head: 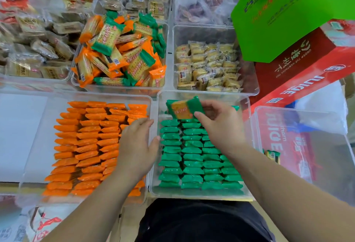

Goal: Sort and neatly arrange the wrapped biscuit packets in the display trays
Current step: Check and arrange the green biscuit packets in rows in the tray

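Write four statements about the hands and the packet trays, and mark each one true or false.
1. The right hand holds a green packet above the green tray. True.
2. The left hand grips an orange packet. False: it holds nothing, and its fingers are straight.
3. The orange packets in the near left tray are set in rows. True.
4. The middle tray behind holds only green packets. False: orange and green packets lie jumbled together in it.
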Tool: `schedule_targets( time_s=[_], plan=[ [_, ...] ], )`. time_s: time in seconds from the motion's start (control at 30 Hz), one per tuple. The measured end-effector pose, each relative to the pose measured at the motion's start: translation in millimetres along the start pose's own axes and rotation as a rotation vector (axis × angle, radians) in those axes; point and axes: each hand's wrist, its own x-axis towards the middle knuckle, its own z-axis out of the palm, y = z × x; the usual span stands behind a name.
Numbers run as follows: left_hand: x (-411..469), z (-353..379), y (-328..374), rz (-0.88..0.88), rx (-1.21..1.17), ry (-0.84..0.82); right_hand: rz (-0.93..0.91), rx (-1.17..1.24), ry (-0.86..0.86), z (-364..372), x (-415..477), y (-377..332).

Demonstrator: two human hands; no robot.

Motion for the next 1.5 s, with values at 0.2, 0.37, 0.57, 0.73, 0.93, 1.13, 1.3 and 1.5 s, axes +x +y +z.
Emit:
schedule_targets(
  time_s=[0.2, 0.37, 0.57, 0.73, 0.93, 1.13, 1.3, 1.5],
  plan=[
    [10.9, 25.8, -19.8, 0.075, 0.17, 0.028, -0.337, -0.434, -0.19, 38.5, 37.6, 23.9],
    [10.6, 35.5, -27.0, 0.103, 0.171, 0.094, -0.428, -0.619, -0.306, 63.8, 55.6, 45.6],
    [12.0, 32.6, -20.4, 0.037, 0.072, 0.058, -0.481, -0.69, -0.222, 71.9, 67.0, 47.2],
    [10.4, 34.2, -17.6, -0.006, 0.033, 0.034, -0.301, -0.964, -0.303, 69.4, 83.3, 34.4],
    [9.4, 33.1, -18.7, -0.007, 0.015, 0.038, -0.281, -1.113, -0.291, 81.4, 83.8, 32.4],
    [11.0, 26.8, -12.3, -0.07, 0.001, -0.018, -0.36, -0.842, -0.131, 55.0, 69.4, 21.5],
    [1.2, 5.7, 5.5, -0.127, -0.175, 0.018, -0.287, -0.362, 0.01, 0.2, 27.4, -4.7],
    [-27.0, -35.4, 55.6, -0.342, -0.792, -0.074, 0.066, 0.18, -0.067, -41.6, -44.8, -27.4]
  ],
)
